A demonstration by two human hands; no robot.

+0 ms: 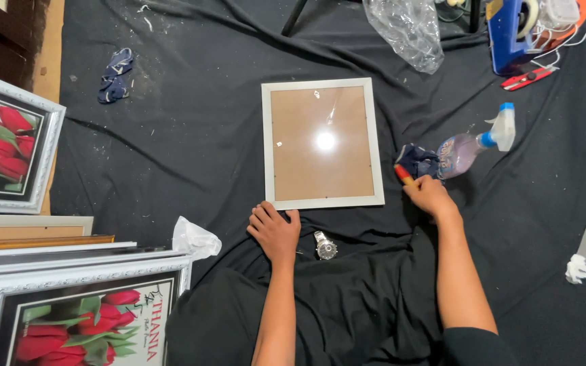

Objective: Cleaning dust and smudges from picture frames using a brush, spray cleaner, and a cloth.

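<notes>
A white picture frame [321,200] with glass over a brown backing lies flat on the black cloth, straight ahead of me. My left hand [274,232] rests palm down on the cloth just below the frame's lower left corner, fingers apart, holding nothing. My right hand [430,195] lies to the right of the frame, closed around a small red and yellow tool [403,175]. A dark blue rag [416,160] and a spray bottle [473,146] lying on its side sit just beyond that hand.
A wristwatch [325,246] lies between my arms. Framed tulip pictures [8,146] and a stack of frames [69,298] fill the left side. A white crumpled tissue [194,238], another blue rag [115,74], a plastic bag [407,30], a tape dispenser [510,30] and a red cutter [528,78] lie around.
</notes>
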